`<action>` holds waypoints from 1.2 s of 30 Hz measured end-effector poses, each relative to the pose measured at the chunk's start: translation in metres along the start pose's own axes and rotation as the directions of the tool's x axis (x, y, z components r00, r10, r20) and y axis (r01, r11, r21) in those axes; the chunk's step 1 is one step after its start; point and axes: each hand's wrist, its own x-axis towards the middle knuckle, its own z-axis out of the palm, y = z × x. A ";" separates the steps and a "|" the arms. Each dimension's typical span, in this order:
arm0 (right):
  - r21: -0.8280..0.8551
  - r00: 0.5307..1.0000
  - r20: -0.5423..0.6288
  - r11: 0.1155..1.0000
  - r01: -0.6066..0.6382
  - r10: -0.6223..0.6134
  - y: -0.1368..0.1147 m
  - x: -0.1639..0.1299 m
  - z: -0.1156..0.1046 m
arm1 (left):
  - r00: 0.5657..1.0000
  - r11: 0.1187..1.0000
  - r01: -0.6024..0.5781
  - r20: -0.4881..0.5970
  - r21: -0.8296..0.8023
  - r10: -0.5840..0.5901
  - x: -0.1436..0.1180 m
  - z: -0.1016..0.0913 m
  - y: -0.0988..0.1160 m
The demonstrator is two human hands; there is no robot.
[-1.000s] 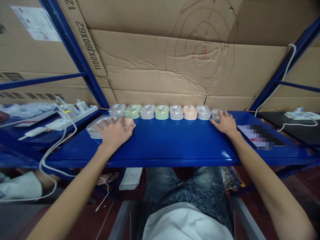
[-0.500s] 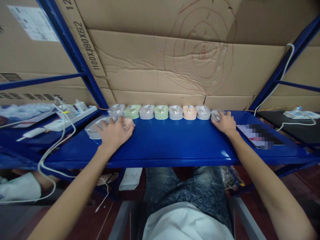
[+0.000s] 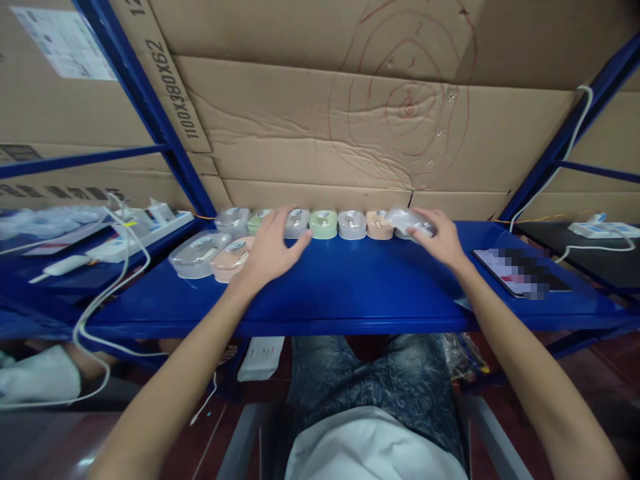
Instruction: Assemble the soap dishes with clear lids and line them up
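Observation:
My right hand point(image 3: 442, 239) grips a grey rounded plastic case with a clear lid point(image 3: 409, 221), raised and tilted over the right end of a row of similar cases. Partly behind it are a peach case point(image 3: 379, 227) and another case at the row's end. My left hand point(image 3: 274, 250) is open with its fingers apart, over the left part of the row, hiding some of a green case point(image 3: 259, 220). Beside its wrist, a peach case point(image 3: 232, 261) and a large grey case point(image 3: 198, 255) stand in front. A green case point(image 3: 323, 225) and a grey case point(image 3: 352, 225) stand mid-row.
The cases stand on a blue metal shelf point(image 3: 340, 287) against a cardboard wall point(image 3: 300, 120). A phone or tablet point(image 3: 520, 272) lies at the right. White power strips point(image 3: 120, 247) and loose cables point(image 3: 93, 307) are at the left.
My right hand has lifted the grey case from the right end and moved it left. My left hand has left the front cases and moved right, uncovering them.

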 end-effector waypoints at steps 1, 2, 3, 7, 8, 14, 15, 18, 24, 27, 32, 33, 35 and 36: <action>0.062 0.993 0.075 0.994 0.090 -0.094 -0.010 0.000 0.006 | 0.996 0.994 -0.066 0.049 -0.082 0.070 0.008 0.006 0.008; 0.120 0.972 0.141 0.978 0.170 -0.186 -0.021 -0.001 0.012 | 0.984 0.978 -0.129 0.098 -0.164 0.146 0.015 0.013 0.014; 0.171 0.943 0.194 0.955 0.241 -0.272 -0.031 -0.002 0.019 | 0.964 0.951 -0.185 0.142 -0.246 0.224 0.022 0.020 0.019; 0.300 0.836 0.288 0.873 0.384 -0.467 -0.055 -0.012 0.048 | 0.830 0.843 -0.261 0.337 -0.469 0.445 0.036 0.056 0.024; 0.317 0.823 0.297 0.863 0.393 -0.484 -0.057 -0.015 0.054 | 0.805 0.831 -0.252 0.370 -0.496 0.464 0.037 0.065 0.022; 0.346 0.837 0.288 0.865 0.363 -0.466 -0.051 -0.029 0.066 | 0.818 0.821 -0.256 0.338 -0.511 0.465 0.026 0.093 0.014; 0.348 0.843 0.283 0.868 0.354 -0.457 -0.049 -0.030 0.067 | 0.831 0.827 -0.253 0.326 -0.501 0.452 0.024 0.094 0.014; 0.354 0.857 0.280 0.877 0.326 -0.432 -0.044 -0.030 0.072 | 0.850 0.836 -0.237 0.312 -0.494 0.425 0.020 0.093 0.015; 0.404 0.873 0.262 0.868 0.287 -0.411 -0.040 -0.029 0.078 | 0.852 0.836 -0.147 0.361 -0.529 0.378 0.017 0.091 0.017; 0.444 0.890 0.254 0.863 0.241 -0.379 -0.041 -0.028 0.078 | 0.859 0.846 -0.118 0.374 -0.519 0.349 0.017 0.092 0.016; 0.571 0.948 0.220 0.818 0.064 -0.228 -0.029 -0.019 0.071 | 0.867 0.852 -0.058 0.398 -0.520 0.301 0.018 0.093 0.014; 0.578 0.961 0.201 0.815 0.038 -0.188 -0.023 -0.017 0.066 | 0.865 0.851 -0.052 0.401 -0.523 0.300 0.018 0.093 0.014; 0.530 0.983 0.149 0.848 0.014 -0.110 -0.007 -0.012 0.053 | 0.863 0.853 -0.058 0.404 -0.518 0.304 0.019 0.091 0.012; 0.467 0.988 0.136 0.884 0.006 -0.079 0.002 -0.010 0.045 | 0.859 0.857 -0.071 0.406 -0.510 0.313 0.020 0.090 0.012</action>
